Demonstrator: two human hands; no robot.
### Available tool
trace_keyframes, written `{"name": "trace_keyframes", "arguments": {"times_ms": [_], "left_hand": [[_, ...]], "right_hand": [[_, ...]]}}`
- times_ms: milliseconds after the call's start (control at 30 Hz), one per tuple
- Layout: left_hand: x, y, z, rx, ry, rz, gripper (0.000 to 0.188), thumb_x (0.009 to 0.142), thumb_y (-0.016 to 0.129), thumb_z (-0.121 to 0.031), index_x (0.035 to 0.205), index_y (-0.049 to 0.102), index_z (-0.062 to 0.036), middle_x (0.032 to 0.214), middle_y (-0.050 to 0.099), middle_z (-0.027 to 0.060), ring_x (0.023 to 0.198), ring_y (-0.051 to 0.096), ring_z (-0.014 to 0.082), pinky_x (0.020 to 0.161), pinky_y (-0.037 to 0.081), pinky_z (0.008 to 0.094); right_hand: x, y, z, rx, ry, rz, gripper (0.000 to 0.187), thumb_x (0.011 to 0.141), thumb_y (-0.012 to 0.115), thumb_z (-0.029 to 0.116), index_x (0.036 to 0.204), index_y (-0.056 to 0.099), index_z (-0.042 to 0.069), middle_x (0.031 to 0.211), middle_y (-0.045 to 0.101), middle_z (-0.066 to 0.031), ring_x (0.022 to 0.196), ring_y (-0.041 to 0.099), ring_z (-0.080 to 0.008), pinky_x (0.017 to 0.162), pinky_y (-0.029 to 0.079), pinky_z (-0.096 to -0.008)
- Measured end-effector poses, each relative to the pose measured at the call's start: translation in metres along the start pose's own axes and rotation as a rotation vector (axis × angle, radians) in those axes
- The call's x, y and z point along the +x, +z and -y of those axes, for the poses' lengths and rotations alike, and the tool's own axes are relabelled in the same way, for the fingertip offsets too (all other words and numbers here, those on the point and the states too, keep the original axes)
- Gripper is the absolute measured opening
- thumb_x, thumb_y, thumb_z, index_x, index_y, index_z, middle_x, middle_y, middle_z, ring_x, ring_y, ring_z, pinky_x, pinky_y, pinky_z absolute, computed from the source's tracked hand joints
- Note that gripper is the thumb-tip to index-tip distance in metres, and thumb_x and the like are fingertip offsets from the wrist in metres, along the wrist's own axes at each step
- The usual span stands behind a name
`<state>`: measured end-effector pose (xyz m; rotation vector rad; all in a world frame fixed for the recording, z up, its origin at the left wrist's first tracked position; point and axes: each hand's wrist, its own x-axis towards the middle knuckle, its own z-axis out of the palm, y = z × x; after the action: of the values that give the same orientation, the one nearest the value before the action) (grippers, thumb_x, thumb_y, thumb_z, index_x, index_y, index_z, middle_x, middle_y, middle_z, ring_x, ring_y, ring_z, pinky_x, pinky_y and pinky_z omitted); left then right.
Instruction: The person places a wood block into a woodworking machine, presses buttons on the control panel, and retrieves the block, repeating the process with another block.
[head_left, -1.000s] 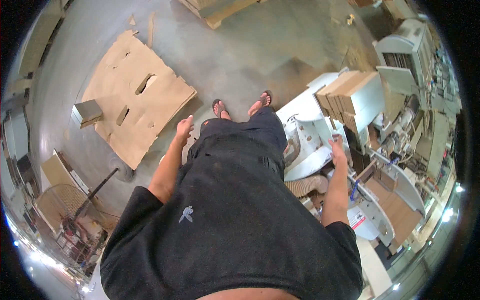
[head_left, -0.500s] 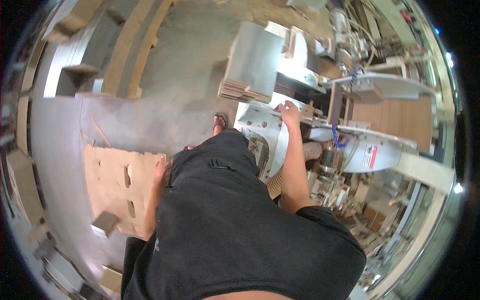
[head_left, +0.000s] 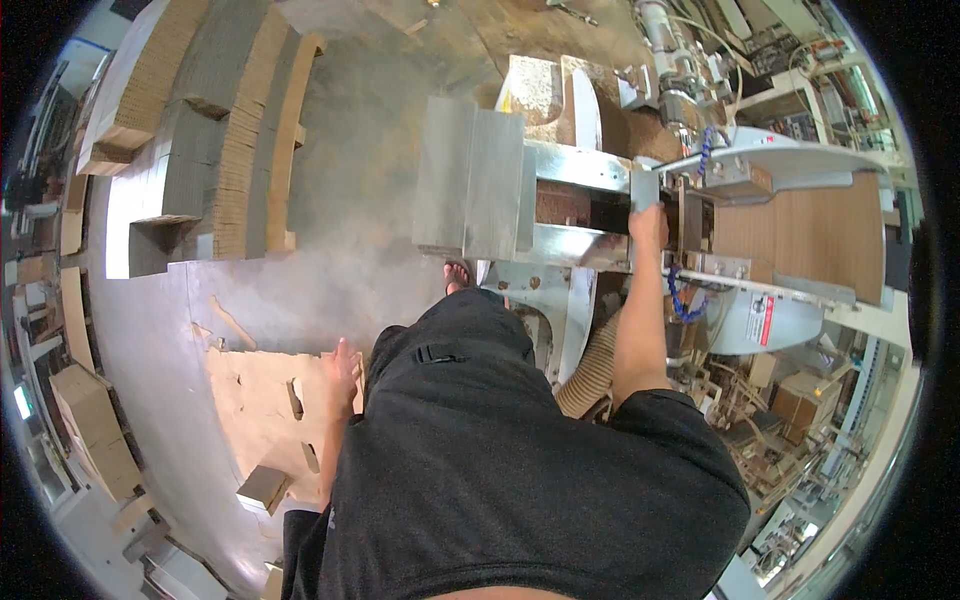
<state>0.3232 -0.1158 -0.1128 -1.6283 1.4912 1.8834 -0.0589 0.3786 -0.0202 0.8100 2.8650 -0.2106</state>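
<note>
Since half a second earlier, we saw the right hand [head_left: 650, 228] shift from just beside the stack of boards [head_left: 470, 180] to farther right along the metal rails [head_left: 580, 165]; the view had swung too. It now met the near end of a narrow grey piece [head_left: 644, 188] lying across the gap by the far rail.

Grip: we could not tell whether the right fingers had closed on that piece or only rested on it, their tips being hidden. Left hand [head_left: 342, 368] was empty, fingers loosely extended, above the edge of the cardboard sheet [head_left: 255, 395].

Handling (our judgement): we took the grey piece to be stiff and flat, light enough for one hand, its smooth face perhaps slippery. We would pinch it by its near end, thumb against fingers. We judged the whole stack heavy and apt to slide; single boards would lift better by their edges.

Position: we placed the piece directly ahead of the right hand, touching it, with the stack well left of it on the rails' end; both lay well apart from the left hand.
</note>
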Motion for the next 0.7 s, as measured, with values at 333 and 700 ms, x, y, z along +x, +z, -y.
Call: {"name": "trace_keyframes", "arguments": {"times_ms": [333,700], "left_hand": [[0.034,0.008,0.084,-0.222,-0.043,-0.129,0.047,0.085,0.049,-0.049,0.105,0.056,-0.0069,0.092,0.059,0.0039,0.083,0.053,0.0162,0.069,0.042,0.0303],[0.003,0.019,0.064,-0.160,0.116,-0.412,0.068,0.079,0.055,-0.050,0.113,0.053,0.0081,0.112,0.056,0.0250,0.108,0.053,0.0321,0.092,0.040,0.0376]], "right_hand": [[-0.041,-0.029,0.049,0.757,-0.210,0.495,0.013,0.084,0.059,0.016,0.085,0.056,0.004,0.064,0.051,0.0006,0.047,0.041,-0.0071,0.041,0.032,-0.0219],[-0.034,0.101,0.083,1.107,-0.413,0.819,0.039,0.085,0.053,0.027,0.113,0.049,0.000,0.101,0.055,-0.0111,0.084,0.054,-0.0196,0.066,0.047,-0.0347]]}}
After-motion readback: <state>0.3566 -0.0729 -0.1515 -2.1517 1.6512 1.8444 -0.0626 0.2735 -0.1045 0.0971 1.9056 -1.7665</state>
